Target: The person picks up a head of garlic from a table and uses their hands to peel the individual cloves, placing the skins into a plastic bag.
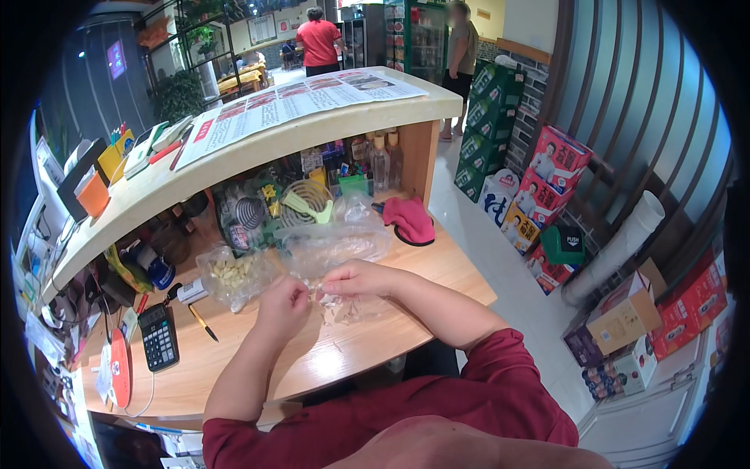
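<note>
My left hand (pixel 286 306) is raised over the desk with its fingers curled in. Close beside it, my right hand (pixel 358 278) has its thumb and fingers drawn together. Whatever lies between the fingertips is too small and hidden to make out. Beneath the hands, papery garlic skins (pixel 335 315) are scattered on the wooden desk (pixel 375 345). A clear plastic bag of peeled garlic cloves (pixel 232 273) lies just beyond my left hand. Behind my right hand rests another clear plastic bag (pixel 328 243), its contents hard to tell.
Left of the hands lie a pen (pixel 203 323), a black calculator (pixel 158 337) and a red-orange paddle-shaped item (pixel 120 368). A pink cloth (pixel 410 220) sits at the right. The raised counter (pixel 439 105) overhangs a cluttered shelf. Stacked cartons (pixel 551 170) line the wall; two people stand beyond.
</note>
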Available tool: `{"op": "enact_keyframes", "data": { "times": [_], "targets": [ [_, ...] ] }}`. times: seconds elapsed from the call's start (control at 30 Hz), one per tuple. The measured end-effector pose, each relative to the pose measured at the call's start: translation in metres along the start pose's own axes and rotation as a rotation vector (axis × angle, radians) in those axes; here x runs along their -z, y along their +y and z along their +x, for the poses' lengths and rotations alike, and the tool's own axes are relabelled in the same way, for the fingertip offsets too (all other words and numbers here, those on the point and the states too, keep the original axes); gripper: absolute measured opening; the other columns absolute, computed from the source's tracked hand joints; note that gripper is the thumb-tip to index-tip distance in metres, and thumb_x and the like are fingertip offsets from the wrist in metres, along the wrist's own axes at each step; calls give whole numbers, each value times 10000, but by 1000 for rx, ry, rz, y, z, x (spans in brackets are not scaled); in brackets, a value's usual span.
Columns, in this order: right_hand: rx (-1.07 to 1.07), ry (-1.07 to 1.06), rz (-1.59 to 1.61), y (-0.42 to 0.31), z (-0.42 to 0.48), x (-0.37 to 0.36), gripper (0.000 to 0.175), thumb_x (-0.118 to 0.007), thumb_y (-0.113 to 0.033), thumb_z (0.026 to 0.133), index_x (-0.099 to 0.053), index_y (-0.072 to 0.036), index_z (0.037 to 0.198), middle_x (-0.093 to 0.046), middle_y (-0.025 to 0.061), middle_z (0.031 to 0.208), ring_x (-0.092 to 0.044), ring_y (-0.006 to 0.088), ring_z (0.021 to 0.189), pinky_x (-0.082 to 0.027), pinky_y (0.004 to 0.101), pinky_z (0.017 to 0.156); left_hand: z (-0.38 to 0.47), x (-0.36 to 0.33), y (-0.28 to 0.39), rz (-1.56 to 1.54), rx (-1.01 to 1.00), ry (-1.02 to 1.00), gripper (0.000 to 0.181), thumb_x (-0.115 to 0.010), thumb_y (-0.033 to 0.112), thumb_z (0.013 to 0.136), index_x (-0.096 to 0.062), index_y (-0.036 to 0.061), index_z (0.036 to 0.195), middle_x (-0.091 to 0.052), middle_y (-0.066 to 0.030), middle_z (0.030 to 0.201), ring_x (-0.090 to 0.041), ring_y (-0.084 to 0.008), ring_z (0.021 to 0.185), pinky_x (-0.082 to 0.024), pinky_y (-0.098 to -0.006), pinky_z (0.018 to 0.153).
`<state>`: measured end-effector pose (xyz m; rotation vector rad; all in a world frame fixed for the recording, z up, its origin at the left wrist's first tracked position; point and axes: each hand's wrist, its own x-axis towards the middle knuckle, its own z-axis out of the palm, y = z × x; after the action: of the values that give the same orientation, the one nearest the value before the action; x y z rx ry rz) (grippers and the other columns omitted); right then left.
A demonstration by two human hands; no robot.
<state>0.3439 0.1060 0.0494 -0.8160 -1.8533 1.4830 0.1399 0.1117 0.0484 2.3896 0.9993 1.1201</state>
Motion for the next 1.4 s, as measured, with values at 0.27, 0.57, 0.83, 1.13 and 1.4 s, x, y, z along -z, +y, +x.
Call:
{"op": "enact_keyframes", "data": {
  "times": [0.27,0.57,0.83,1.13,1.4],
  "targets": [
    [333,300,-577,11,5,-2,169,-611,-239,768,-644,-100,858,-533,84,685,-505,198,589,-421,301,550,0,-4,5,-348,258,21,47,-531,42,778,-565,15,795,-567,-50,677,-521,-132,580,-408,-238,526],
    [458,429,-837,16,7,-15,222,-607,-210,750,-612,-134,958,-518,104,678,-528,282,648,-443,355,587,4,-8,3,-822,606,-95,81,-560,94,808,-549,31,858,-567,-6,701,-477,-47,550,-363,-159,474],
    [439,454,-775,24,17,-22,224,-619,-175,734,-613,-119,951,-566,111,728,-552,273,675,-455,340,606,3,-5,8,-632,616,-29,67,-577,78,791,-570,16,818,-561,-4,680,-488,-53,558,-390,-176,499],
    [421,465,-680,11,10,-15,237,-665,-119,677,-618,-102,908,-609,67,781,-582,233,709,-471,304,618,4,-3,6,-739,624,-78,107,-582,54,780,-581,-6,868,-583,-34,719,-502,-69,563,-375,-175,489],
    [478,445,-719,14,11,-14,255,-668,-89,667,-620,-108,916,-602,64,777,-580,236,701,-471,306,610,2,-4,4,-775,628,-90,123,-600,56,769,-582,-10,871,-592,-41,733,-512,-72,564,-380,-175,485]
  ]
}}
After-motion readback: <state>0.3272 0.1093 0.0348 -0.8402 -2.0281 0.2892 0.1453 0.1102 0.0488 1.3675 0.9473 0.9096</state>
